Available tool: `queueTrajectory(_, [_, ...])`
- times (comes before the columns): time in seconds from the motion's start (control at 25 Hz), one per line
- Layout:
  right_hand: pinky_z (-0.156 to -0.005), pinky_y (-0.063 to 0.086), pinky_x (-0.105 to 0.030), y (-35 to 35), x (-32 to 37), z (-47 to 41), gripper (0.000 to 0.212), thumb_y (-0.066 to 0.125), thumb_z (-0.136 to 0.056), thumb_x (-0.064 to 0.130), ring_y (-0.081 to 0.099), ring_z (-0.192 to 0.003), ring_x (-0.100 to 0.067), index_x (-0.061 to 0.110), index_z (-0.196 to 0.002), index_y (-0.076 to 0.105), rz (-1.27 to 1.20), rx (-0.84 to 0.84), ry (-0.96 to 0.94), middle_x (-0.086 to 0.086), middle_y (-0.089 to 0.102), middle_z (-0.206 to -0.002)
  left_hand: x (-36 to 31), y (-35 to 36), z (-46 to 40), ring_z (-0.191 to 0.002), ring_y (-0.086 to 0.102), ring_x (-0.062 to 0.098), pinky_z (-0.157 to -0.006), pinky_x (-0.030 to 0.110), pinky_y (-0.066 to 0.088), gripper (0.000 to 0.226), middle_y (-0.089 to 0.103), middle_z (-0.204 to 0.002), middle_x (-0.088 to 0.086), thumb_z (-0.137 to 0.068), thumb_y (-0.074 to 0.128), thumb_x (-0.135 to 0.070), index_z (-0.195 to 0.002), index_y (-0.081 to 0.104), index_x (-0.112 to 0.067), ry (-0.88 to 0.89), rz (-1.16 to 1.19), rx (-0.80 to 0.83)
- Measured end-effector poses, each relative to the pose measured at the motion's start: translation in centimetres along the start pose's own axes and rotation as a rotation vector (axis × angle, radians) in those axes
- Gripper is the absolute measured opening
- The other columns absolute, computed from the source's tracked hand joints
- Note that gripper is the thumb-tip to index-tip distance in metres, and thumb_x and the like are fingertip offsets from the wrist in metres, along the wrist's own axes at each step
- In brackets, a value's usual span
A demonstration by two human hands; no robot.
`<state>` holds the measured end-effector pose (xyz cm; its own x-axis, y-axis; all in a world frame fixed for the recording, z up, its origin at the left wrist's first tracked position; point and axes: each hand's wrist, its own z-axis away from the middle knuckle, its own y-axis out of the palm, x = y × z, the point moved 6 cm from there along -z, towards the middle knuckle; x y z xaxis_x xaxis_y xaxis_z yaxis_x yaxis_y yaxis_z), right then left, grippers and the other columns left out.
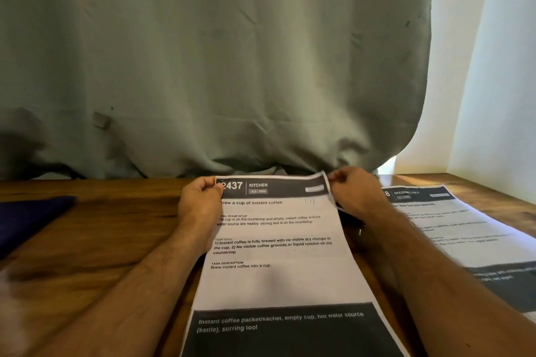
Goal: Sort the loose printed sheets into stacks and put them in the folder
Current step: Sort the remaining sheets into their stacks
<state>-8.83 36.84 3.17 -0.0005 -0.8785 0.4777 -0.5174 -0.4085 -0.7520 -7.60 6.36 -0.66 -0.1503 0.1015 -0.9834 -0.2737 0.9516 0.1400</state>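
A printed sheet headed "2437 KITCHEN" (278, 255) lies lengthwise in front of me on the wooden table (116, 226). My left hand (200, 203) pinches its far left corner, thumb on top. My right hand (353, 194) pinches the far right corner, which curls up slightly. A second printed sheet headed "DRESSING TABLE" (464, 229) lies flat on the table to the right, partly behind my right forearm. A dark blue folder (26, 220) lies at the left edge of the view.
A grey-green curtain (217, 66) hangs right behind the table's far edge. A bright white wall (493, 81) stands at the right. Something small and dark (352, 219) lies under my right wrist, mostly hidden.
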Motion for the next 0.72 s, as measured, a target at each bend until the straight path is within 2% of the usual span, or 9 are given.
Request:
queueTrajectory(0.08, [-0.078,0.038,-0.028,-0.3,1.0,0.1,0.03,0.044,-0.096,0.04,0.06,-0.096,-0.027,0.019,-0.1,0.066,-0.287,-0.029,-0.015,-0.001,0.061,-0.098,-0.2,-0.3,-0.3,-0.062,0.075,0.024,-0.052,0.035,0.06,0.014,0.075,-0.085,0.014,-0.102,0.056,-0.016,-0.09,0.061,-0.014,-0.011,0.09,-0.017])
queueTrajectory(0.12, [-0.082,0.043,-0.032,-0.1,1.2,0.4,0.052,0.04,-0.092,0.06,0.063,-0.098,-0.031,0.016,-0.102,0.066,-0.479,0.021,0.045,-0.005,0.065,-0.1,-0.3,-0.5,-0.5,-0.061,0.075,0.024,-0.051,0.034,0.059,0.015,0.075,-0.084,0.014,-0.102,0.056,-0.015,-0.088,0.06,-0.014,-0.018,0.12,-0.029])
queueTrajectory(0.2, [-0.074,0.048,-0.038,1.4,1.5,1.4,0.095,0.038,-0.068,0.092,0.066,-0.08,-0.031,0.01,-0.102,0.071,-0.821,0.266,0.179,-0.011,0.07,-0.091,-0.3,-1.0,-0.9,-0.063,0.074,0.025,-0.054,0.036,0.06,0.017,0.075,-0.083,0.014,-0.102,0.056,-0.013,-0.085,0.059,-0.015,-0.03,0.17,-0.06])
queueTrajectory(0.24, [-0.07,0.048,-0.038,2.2,1.9,1.9,0.095,0.045,-0.066,0.091,0.064,-0.075,-0.031,0.008,-0.103,0.072,-0.925,0.424,0.188,-0.011,0.069,-0.087,-0.3,-1.2,-1.0,-0.063,0.074,0.025,-0.054,0.037,0.061,0.019,0.075,-0.081,0.013,-0.101,0.056,-0.012,-0.083,0.059,-0.015,-0.032,0.194,-0.076])
queueTrajectory(0.28, [-0.076,0.05,-0.042,2.8,2.3,2.5,0.082,0.056,-0.073,0.078,0.065,-0.079,-0.036,0.006,-0.108,0.071,-0.982,0.559,0.17,-0.013,0.069,-0.092,-0.4,-1.4,-1.1,-0.062,0.073,0.025,-0.054,0.038,0.062,0.021,0.074,-0.079,0.012,-0.101,0.056,-0.011,-0.081,0.058,-0.016,-0.03,0.215,-0.091])
queueTrajectory(0.36, [-0.096,0.051,-0.05,3.6,2.9,3.9,0.052,0.069,-0.077,0.042,0.067,-0.102,-0.039,0.007,-0.116,0.07,-0.983,0.78,0.161,-0.017,0.07,-0.113,-0.5,-1.7,-1.1,-0.062,0.072,0.025,-0.054,0.038,0.062,0.024,0.073,-0.078,0.012,-0.101,0.055,-0.01,-0.078,0.059,-0.016,-0.025,0.24,-0.128])
queueTrajectory(0.44, [-0.089,0.056,-0.044,4.2,3.4,4.9,0.044,0.07,-0.074,0.022,0.07,-0.1,-0.034,0.007,-0.114,0.07,-0.96,0.911,0.181,-0.018,0.069,-0.117,-0.5,-2.0,-1.3,-0.062,0.071,0.024,-0.051,0.036,0.061,0.021,0.073,-0.079,0.012,-0.102,0.055,-0.01,-0.082,0.061,-0.015,-0.033,0.252,-0.147])
queueTrajectory(0.56, [-0.081,0.059,-0.041,4.2,4.0,5.3,0.042,0.071,-0.078,0.009,0.07,-0.099,-0.033,0.006,-0.119,0.065,-0.993,0.937,0.193,-0.017,0.069,-0.119,-0.2,-1.3,-1.4,-0.065,0.072,0.027,-0.054,0.037,0.06,0.012,0.075,-0.085,0.014,-0.103,0.055,-0.02,-0.104,0.062,-0.011,-0.137,0.266,-0.03])
queueTrajectory(0.72, [-0.078,0.06,-0.042,3.6,3.6,4.7,0.036,0.065,-0.084,0.007,0.069,-0.1,-0.036,0.005,-0.12,0.063,-1.012,0.832,0.229,-0.018,0.069,-0.116,0.4,0.3,0.0,-0.077,0.076,0.035,-0.055,0.043,0.061,0.033,0.077,-0.099,0.018,-0.097,0.061,-0.037,-0.115,0.063,-0.009,-0.33,0.214,0.327])
